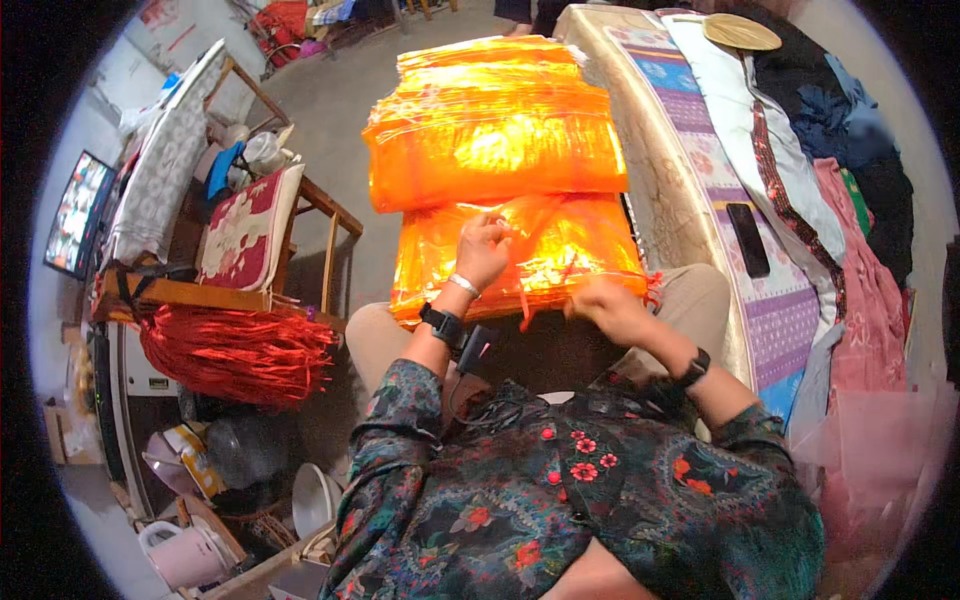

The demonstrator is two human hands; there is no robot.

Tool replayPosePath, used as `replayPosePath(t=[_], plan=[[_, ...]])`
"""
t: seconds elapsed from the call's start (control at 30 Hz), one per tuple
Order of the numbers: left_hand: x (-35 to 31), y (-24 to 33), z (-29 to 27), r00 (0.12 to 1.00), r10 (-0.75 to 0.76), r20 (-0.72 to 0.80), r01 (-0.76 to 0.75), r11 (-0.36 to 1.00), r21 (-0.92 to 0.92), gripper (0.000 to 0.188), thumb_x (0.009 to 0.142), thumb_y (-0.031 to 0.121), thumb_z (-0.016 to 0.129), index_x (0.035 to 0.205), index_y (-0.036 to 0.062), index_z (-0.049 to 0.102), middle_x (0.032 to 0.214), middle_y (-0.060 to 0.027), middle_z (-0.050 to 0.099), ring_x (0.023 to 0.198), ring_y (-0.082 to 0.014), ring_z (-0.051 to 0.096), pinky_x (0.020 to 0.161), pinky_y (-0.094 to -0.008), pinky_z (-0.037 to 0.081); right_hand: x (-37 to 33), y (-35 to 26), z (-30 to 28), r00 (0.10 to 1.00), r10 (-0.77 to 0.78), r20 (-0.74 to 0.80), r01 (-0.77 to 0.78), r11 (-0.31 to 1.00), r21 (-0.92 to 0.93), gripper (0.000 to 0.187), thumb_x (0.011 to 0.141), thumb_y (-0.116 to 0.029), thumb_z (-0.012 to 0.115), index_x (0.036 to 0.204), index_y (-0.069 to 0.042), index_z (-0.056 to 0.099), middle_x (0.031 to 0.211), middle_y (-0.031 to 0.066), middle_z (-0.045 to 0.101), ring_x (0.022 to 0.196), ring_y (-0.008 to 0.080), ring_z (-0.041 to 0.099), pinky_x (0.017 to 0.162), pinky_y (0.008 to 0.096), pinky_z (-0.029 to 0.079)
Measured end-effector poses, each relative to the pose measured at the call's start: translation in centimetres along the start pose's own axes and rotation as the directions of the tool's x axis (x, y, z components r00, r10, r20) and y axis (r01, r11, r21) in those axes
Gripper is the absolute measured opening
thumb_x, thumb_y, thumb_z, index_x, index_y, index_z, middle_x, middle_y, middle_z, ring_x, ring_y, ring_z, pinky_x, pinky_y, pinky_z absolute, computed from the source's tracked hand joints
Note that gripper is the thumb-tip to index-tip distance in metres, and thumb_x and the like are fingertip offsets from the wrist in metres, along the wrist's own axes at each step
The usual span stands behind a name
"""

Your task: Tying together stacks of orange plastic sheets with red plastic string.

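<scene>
A thick stack of shiny orange plastic sheets or bags (500,130) lies in front of me and reaches my knees. Over its near part, my left hand (484,250) is closed, thumb and fingers pinched together. What it pinches is too small to make out; the orange film beside it is lifted in folds. My right hand (608,308) is beside the stack's near right edge, its fingers curled and blurred by motion. A thin red strip (525,308) hangs at the near edge between my hands. More red strands (655,286) stick out at the right corner.
Left of me, a large bundle of red strips (235,350) hangs below a wooden chair with a patterned cushion (250,228). Along the right runs a long covered surface with a black phone (748,240), clothes (860,270) and a round fan (742,32). A pink jug (188,553) stands lower left.
</scene>
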State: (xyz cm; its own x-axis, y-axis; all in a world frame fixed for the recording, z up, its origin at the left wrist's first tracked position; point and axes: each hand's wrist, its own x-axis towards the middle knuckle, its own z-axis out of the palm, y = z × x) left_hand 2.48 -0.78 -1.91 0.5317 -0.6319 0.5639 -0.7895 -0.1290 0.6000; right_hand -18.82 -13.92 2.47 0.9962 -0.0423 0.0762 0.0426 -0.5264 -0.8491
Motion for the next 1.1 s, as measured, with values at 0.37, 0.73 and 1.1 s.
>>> replayPosePath(t=[0.37,0.73,1.1], plan=[[1.8,-4.6,4.3,0.711,-0.308,0.632,0.179,0.949,0.261,0.019,0.068,0.016,0.055,0.083,0.0058,0.063,0.089,-0.0210,0.055,0.082,-0.0341,0.056,0.070,-0.0391,0.046,1.9,-8.2,-2.4,0.982,-0.190,0.019,-0.051,-0.164,0.985,0.017,0.089,-0.020,0.043,0.084,-0.007,0.052,0.054,-0.0015,0.042,0.050,0.0113,0.047,0.051,0.0282,0.040],[2.6,3.0,3.6,0.900,-0.176,0.399,-0.023,0.895,0.446,0.007,0.062,0.011,0.058,0.068,0.0091,0.062,0.083,-0.0134,0.054,0.082,-0.0306,0.053,0.069,-0.0389,0.044,0.0,3.1,-1.2,0.639,0.393,-0.661,-0.015,0.866,0.500,0.015,0.087,-0.013,0.045,0.084,-0.005,0.057,0.084,0.0014,0.051,0.074,0.0088,0.051,0.064,0.0212,0.042],[4.1,-1.1,2.8,0.817,-0.206,0.539,0.309,0.945,-0.106,0.015,0.065,0.012,0.065,0.070,0.0001,0.057,0.063,-0.0115,0.059,0.060,-0.0172,0.056,0.057,-0.0303,0.045,3.9,2.6,1.0,0.827,-0.063,-0.559,0.025,0.997,-0.075,0.017,0.079,-0.014,0.047,0.078,-0.001,0.057,0.079,0.0159,0.057,0.069,0.0302,0.056,0.064,0.0417,0.044]])
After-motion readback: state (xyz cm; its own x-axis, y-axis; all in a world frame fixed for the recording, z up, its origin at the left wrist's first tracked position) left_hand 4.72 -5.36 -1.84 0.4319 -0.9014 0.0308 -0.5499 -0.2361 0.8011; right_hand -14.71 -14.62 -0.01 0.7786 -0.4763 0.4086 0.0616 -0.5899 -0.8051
